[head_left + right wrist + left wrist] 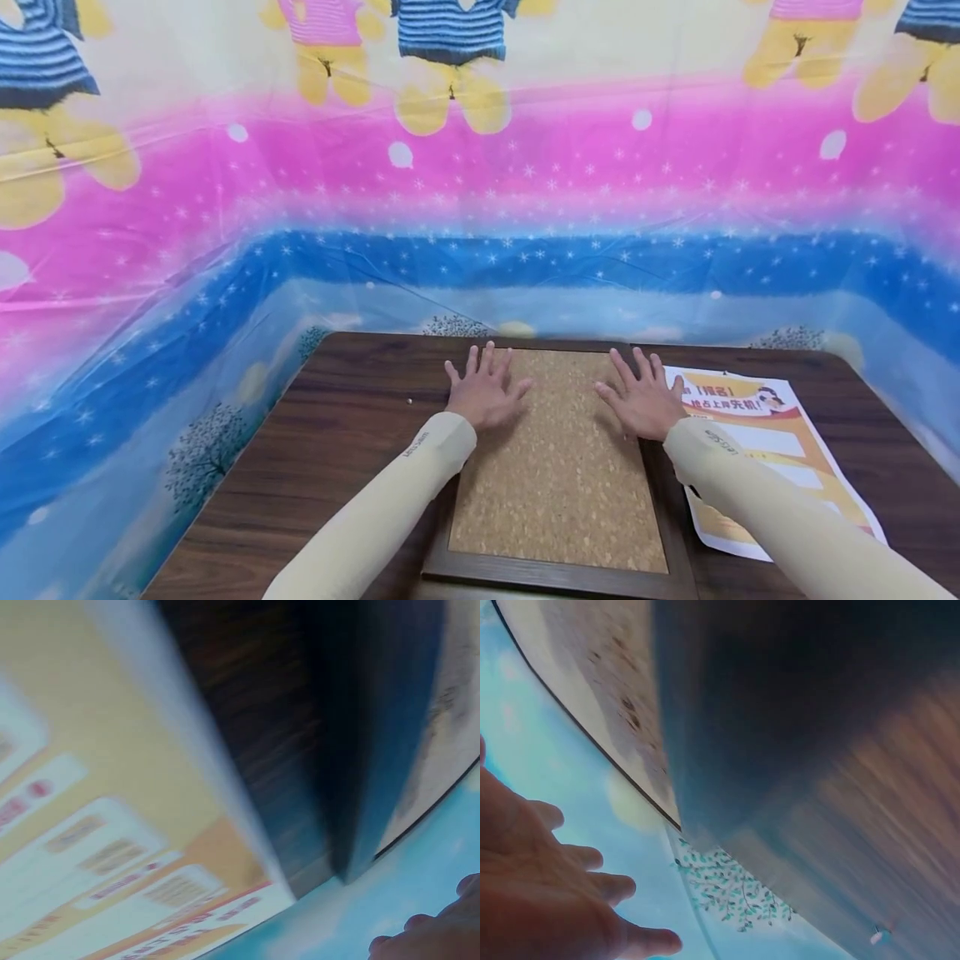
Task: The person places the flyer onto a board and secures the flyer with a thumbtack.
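Note:
A framed cork board [558,483] with a dark brown wooden frame lies on the table, its long sides running away from me. My left hand [486,395] is over the board's far left side, palm down with fingers spread. On the far right side is my right hand [645,400], its fingers also spread and the thumb towards the cork. Neither hand grips anything. In the left wrist view the fingers [615,887] stretch out straight beside the board's edge; only some fingertips [420,922] of the right hand show in the right wrist view.
An orange and white printed poster [780,450] lies right of the board, partly under my right forearm. A tiny pale speck [409,402] sits on the dark wood table [337,433] at left. A patterned pink and blue cloth [570,167] hangs around the table's back and sides.

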Tool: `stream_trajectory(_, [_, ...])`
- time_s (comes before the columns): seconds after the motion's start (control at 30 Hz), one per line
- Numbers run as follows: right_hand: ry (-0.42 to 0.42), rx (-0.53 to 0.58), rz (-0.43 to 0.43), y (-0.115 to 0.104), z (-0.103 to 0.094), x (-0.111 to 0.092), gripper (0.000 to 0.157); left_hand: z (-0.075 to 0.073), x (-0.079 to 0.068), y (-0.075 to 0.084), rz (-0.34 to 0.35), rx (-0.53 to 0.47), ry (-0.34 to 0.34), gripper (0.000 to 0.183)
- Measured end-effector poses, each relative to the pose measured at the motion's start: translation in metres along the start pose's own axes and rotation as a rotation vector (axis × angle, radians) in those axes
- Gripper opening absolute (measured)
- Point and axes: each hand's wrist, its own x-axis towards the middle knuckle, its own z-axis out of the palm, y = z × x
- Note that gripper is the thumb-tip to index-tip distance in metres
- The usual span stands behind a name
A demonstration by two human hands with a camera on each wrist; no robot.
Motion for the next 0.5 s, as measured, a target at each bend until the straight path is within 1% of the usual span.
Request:
stream_trajectory(0.2, [0.021,0.004,0.028,0.020,-0.006,-0.010,0.075,-0.003,-0.002,-0.018,-0.032,0.007,-0.017,0.070])
stream_trajectory(0.3, [0.020,0.015,0.043,0.032,-0.008,-0.015,0.075,-0.005,-0.004,-0.028,-0.034,-0.003,-0.022,0.069])
stream_trajectory(0.5, [0.023,0.047,0.051,0.057,-0.015,-0.026,0.077,-0.009,-0.009,-0.057,-0.045,-0.015,-0.032,0.070])
